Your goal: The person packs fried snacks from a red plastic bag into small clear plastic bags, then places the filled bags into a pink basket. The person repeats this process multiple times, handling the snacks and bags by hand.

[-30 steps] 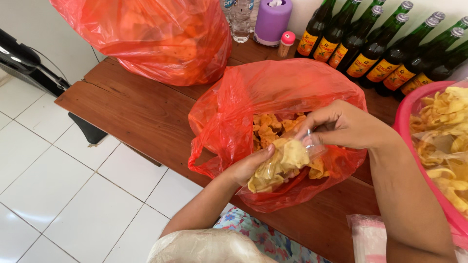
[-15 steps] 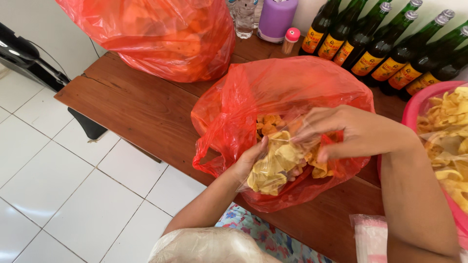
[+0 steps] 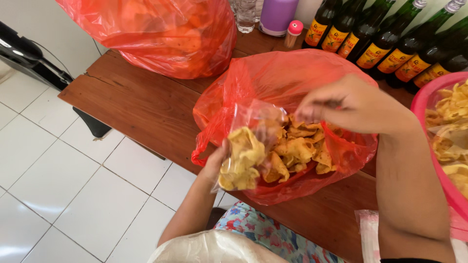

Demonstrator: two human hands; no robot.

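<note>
Leftmost, a black appliance [image 3: 29,58] is sitting at the floor edge, w/ white floor tiles [image 3: 58,185] below. Next along, the wooden table [image 3: 141,104] is carrying two red plastic bags: a big full one [image 3: 156,29] at the back, tied off or bunched, and an open one [image 3: 273,87] nearer the person.

The left hand [image 3: 214,163] is gripping a small clear bag [image 3: 248,151] from below, fingers curled round its bottom end; approx. half full of yellow chips. Its long axis is running up and to the right, mouth end pointing toward the right hand [image 3: 351,102]. So the clear bag is lying left and below the right fingers, just beside them, and the left hand is the nearer one, already touching it.

The right hand is hovering over the loose chips [image 3: 302,146] inside the open red bag, fingertips pinched together, probably on the clear bag's top edge or on a chip; can't tell which, the view is blurred there.

Further right, a row of dark glass bottles [image 3: 390,39], at least seven, is standing along the back. One purple container [image 3: 278,14] and one small red-capped shaker [image 3: 294,31] are standing left of them. A pink basin [image 3: 429,141] w/ more chips is showing at the far right.
</note>
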